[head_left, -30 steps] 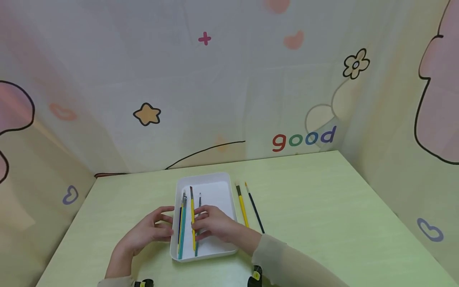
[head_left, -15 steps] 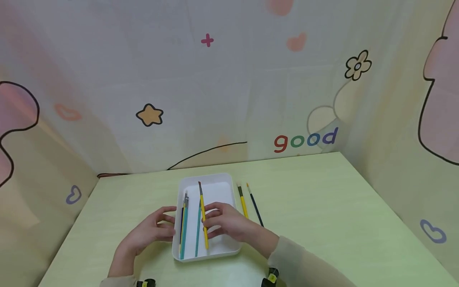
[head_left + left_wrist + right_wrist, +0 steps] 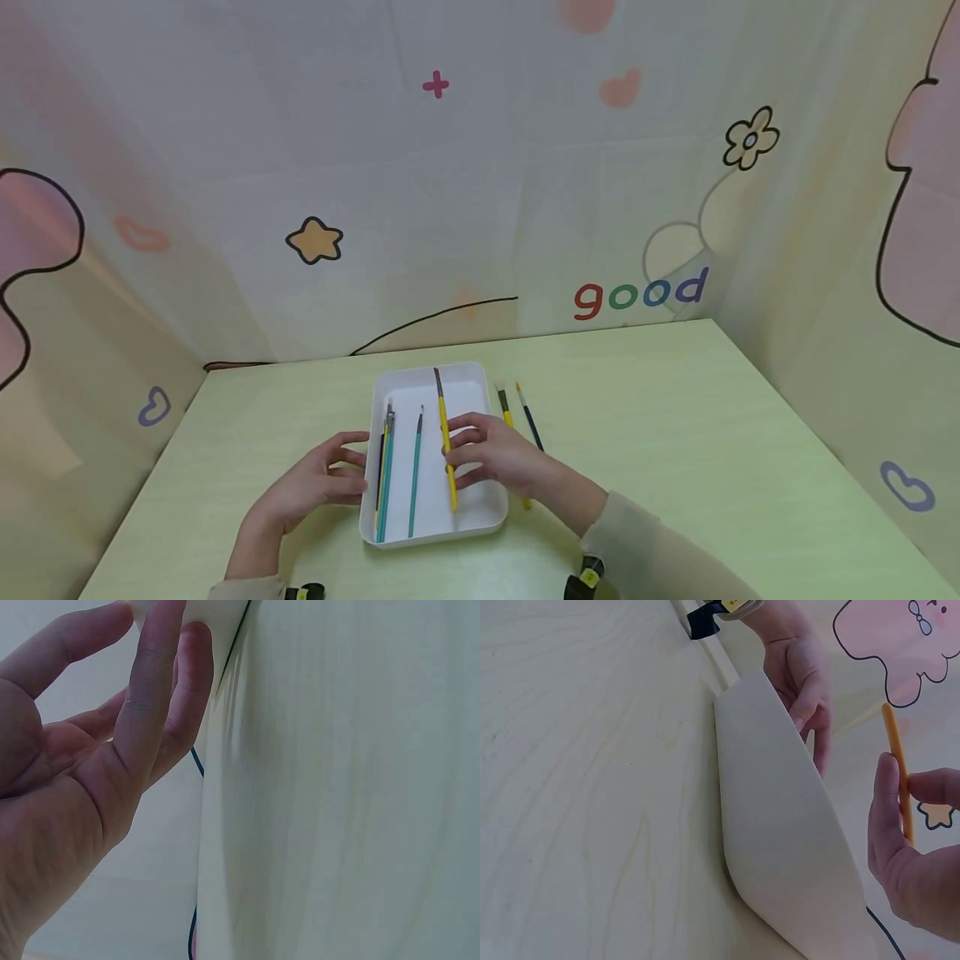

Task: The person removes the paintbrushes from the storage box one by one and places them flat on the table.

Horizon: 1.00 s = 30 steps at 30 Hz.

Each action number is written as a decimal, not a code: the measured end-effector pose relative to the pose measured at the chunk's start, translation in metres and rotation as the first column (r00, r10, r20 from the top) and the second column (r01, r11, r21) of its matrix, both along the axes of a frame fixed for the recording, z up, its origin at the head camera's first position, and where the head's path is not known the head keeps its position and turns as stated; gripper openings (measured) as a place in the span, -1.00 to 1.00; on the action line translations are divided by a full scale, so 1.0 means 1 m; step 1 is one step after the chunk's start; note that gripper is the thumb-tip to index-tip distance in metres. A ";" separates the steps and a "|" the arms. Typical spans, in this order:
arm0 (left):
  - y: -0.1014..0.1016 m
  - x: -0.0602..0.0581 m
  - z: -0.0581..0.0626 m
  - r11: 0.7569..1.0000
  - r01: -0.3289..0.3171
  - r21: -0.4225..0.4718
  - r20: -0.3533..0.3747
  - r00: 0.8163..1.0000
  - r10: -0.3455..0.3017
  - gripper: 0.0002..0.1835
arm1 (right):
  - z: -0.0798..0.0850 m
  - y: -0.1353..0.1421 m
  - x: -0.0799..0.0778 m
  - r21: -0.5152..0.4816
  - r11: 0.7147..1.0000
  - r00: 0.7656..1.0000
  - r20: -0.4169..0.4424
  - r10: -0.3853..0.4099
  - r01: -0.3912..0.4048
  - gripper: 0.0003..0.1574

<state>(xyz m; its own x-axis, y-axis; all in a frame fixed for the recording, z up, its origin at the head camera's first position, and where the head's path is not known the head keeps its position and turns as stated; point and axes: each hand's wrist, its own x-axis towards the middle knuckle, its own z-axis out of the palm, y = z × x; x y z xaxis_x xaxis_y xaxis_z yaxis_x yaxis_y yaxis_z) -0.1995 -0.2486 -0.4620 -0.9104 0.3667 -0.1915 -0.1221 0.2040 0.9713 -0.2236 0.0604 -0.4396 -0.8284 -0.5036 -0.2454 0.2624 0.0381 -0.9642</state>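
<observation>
A yellow paintbrush is pinched between the thumb and fingers of my right hand, its dark bristles pointing away from me. Hand and brush are above the right half of a white tray; in the right wrist view the brush shows beyond the tray's wall. My left hand rests its fingertips against the tray's left outer wall, as the left wrist view also shows at the tray's corner. Inside the tray, a teal paintbrush lies alone, right of several brushes side by side along the left wall.
On the table, right of the tray, lie another yellow paintbrush and a dark-handled paintbrush, both partly hidden by my right hand and arm. A printed cloth hangs along the table's back edge.
My right hand has lifted the yellow paintbrush from beside the teal brush and carried it rightward across the tray. My left hand stays at the tray's wall.
</observation>
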 end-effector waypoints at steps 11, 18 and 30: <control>0.000 -0.001 0.002 1.000 0.004 0.005 -0.005 1.000 -0.004 -0.20 | 0.004 0.030 -0.008 -0.001 1.000 0.998 -0.063 -0.016 0.016 -0.34; 0.001 0.001 0.001 1.000 0.001 0.002 -0.002 1.000 -0.001 -0.20 | 0.004 0.048 -0.009 0.037 0.999 0.997 -0.070 -0.026 0.029 -0.32; 0.000 0.001 0.002 1.000 -0.004 -0.002 0.006 1.000 0.004 -0.19 | 0.001 0.079 -0.015 0.100 0.993 0.994 -0.098 -0.045 0.055 -0.33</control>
<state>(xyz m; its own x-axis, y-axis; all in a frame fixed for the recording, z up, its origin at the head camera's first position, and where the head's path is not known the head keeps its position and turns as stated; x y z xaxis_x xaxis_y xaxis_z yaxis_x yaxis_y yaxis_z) -0.1988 -0.2481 -0.4595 -0.9108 0.3625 -0.1977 -0.1286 0.2059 0.9701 -0.2387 0.1394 -0.4385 -0.8740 -0.4373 -0.2120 0.1730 0.1276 -0.9766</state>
